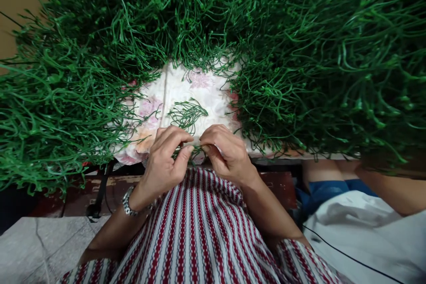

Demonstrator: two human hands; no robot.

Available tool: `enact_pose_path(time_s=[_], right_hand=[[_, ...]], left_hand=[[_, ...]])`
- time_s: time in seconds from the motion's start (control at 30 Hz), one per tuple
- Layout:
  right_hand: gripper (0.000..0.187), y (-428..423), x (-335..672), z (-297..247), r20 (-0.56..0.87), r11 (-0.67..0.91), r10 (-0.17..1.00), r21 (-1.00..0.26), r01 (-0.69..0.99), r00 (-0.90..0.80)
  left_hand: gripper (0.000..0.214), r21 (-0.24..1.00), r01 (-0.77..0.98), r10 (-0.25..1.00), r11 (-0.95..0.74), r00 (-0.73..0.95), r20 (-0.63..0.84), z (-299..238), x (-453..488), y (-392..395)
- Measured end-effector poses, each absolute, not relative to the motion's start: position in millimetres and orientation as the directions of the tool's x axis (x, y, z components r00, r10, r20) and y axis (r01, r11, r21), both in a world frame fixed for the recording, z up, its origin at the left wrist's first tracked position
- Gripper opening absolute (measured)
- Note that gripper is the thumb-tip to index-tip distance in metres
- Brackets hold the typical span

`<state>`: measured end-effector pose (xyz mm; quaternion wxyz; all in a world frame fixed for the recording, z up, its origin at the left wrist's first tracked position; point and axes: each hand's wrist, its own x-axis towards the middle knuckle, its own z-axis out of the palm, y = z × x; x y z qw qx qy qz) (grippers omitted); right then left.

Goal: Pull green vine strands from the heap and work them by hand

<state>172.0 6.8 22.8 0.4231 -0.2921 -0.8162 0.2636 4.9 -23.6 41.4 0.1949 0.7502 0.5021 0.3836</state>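
My left hand, with a metal watch on its wrist, is closed in a pinch of thumb and forefinger at the table's near edge. Close beside it, my right hand pinches too. Between the fingertips runs a thin green plastic-looking stem, mostly covered by the fingers. Just beyond the hands, a small loose bunch of branched green stems lies on the floral tablecloth.
Large heaps of similar green stems rise on the left, at the back and on the right. A person in a white top sits at my right. A dark cable crosses that top.
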Motion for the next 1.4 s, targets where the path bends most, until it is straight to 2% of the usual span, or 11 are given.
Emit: enact_pose_path(time_s=[0.17,0.33,0.47,0.63,0.83,1.13,1.27,1.4], right_hand=[[0.010,9,174,27,0.467,0.655,0.705,-0.717,0.238,-0.533],[0.020,9,176,28,0.351,0.470,0.784,-0.875,0.119,-0.513],[0.034,8,173,24,0.299,0.398,0.799,-0.913,0.087,-0.522],[0.018,9,173,24,0.324,0.442,0.797,-0.888,0.129,-0.510],[0.018,8,174,31,0.362,0.561,0.743,-0.795,0.229,-0.564],[0.019,9,179,34,0.349,0.581,0.653,-0.800,0.149,-0.672],[0.018,9,181,34,0.332,0.539,0.633,-0.838,0.090,-0.699],[0.017,10,183,32,0.320,0.494,0.612,-0.869,0.034,-0.723]], left_hand=[[0.011,0.709,0.555,0.900,-0.434,0.302,0.314,48,3,-20],[0.009,0.807,0.507,0.951,-0.303,0.219,0.220,46,2,-20],[0.009,0.834,0.473,0.958,-0.285,0.174,0.229,43,-1,-20],[0.008,0.831,0.473,0.954,-0.293,0.207,0.219,45,-5,-20],[0.012,0.771,0.525,0.915,-0.361,0.358,0.184,50,-9,-15],[0.021,0.747,0.493,0.843,-0.446,0.511,0.166,58,-19,-16],[0.022,0.720,0.477,0.795,-0.504,0.583,0.170,60,-22,-16],[0.018,0.758,0.446,0.754,-0.476,0.651,0.091,61,-23,-16]])
